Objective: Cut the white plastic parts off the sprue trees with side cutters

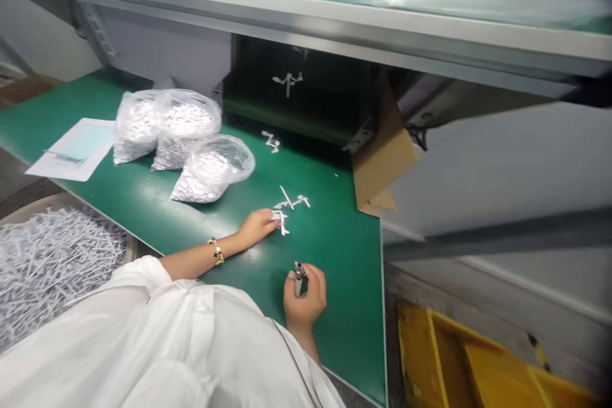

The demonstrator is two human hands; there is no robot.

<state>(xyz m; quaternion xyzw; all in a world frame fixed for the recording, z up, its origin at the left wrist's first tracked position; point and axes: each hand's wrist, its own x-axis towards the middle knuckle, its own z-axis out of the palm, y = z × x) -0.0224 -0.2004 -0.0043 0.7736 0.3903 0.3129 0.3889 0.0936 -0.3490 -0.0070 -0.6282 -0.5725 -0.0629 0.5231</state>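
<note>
Pinching at the left fingertips: a small white branched piece [283, 224], thin-stemmed with short arms, just above or on the counter [344, 248]; which of the two is hard to tell.
Near it: a second white cluster [291, 204], spiky and crossed, lies just beyond the fingers; a third cluster [271, 141] lies farther back, before the dark box [306, 108].
Tool: a small metallic tool [299, 277], dark at the tip, stands up in the right hand [306, 296]; the palm and fingers hide its lower part, so its kind is unclear.
Hard to make out: a pale branched shape on the dark box, perhaps a reflection; the small contents of the three clear bags [201, 172] blur together.
Cut off: the tub of white sticks [52, 274] at the left edge, the yellow crate [478, 357] at lower right.
Left arm: stretched forward across the counter, bracelet [216, 251] at the wrist, left hand [258, 227] palm down, fingers narrowed on the piece.
Right arm: mostly hidden by the white shirt [191, 344], fingers curled around the tool.
</note>
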